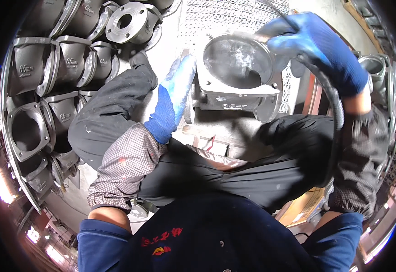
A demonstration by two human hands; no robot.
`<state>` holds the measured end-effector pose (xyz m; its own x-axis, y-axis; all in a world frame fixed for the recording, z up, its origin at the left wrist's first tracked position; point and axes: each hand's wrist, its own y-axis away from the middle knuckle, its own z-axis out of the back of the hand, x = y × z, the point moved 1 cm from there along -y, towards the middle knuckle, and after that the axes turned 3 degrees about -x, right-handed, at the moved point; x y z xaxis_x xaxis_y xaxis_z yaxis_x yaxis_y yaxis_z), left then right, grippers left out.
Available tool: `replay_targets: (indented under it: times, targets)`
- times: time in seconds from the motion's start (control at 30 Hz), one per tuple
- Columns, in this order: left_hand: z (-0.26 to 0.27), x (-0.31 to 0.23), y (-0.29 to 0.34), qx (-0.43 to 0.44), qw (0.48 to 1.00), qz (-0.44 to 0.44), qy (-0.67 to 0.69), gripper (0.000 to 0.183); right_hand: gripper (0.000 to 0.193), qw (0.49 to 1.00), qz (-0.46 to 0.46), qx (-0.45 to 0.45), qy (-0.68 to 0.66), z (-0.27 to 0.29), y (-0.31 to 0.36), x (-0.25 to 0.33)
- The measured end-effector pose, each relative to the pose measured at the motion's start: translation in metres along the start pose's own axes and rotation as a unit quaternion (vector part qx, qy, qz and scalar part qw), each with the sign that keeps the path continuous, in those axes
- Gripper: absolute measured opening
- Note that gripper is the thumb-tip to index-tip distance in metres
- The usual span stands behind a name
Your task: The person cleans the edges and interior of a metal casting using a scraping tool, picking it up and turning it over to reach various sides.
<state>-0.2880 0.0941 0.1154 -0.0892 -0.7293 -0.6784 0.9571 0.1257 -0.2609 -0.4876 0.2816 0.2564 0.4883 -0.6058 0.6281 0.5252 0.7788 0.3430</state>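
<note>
right hand (316,47), blue glove, fingers curled shut round a tool at the rim of the grey metal casting (239,77); tool itself mostly hidden by the glove, only a black hose (332,97) shows, looping down from the fist past the right forearm. left hand (173,97), also gloved, lies flat and open against the casting's left side, bracing, not gripping. casting sits between the knees on a low stand, round bore up, square flange toward the person, a mesh panel (234,18) behind. pale dust in the bore, so i'd judge this is mid-grind on the inner rim. next move likely needs the left hand to turn the casting for a fresh arc. stack of similar dark castings (48,72) on the left.
</note>
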Motion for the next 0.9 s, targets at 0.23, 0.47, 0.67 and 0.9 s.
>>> replay_targets:
  times: [0.23,0.47,0.67,0.9]
  targets:
    - [-0.006,-0.001,-0.003,0.026,0.986,0.036,0.162,0.042,0.034,0.880,-0.153,-0.273,-0.357,-0.036,0.063,-0.059]
    - [-0.007,0.008,-0.023,0.015,0.965,0.108,0.239,0.039,0.033,0.817,-0.193,-0.369,-0.398,-0.112,0.039,-0.078]
    - [0.016,-0.001,-0.044,-0.047,0.967,0.057,0.245,0.031,0.030,0.806,-0.239,-0.341,-0.420,-0.112,0.022,-0.070]
    - [0.048,-0.045,-0.055,-0.022,0.998,-0.065,0.014,0.033,0.030,0.777,-0.184,-0.304,-0.519,-0.141,0.022,-0.088]
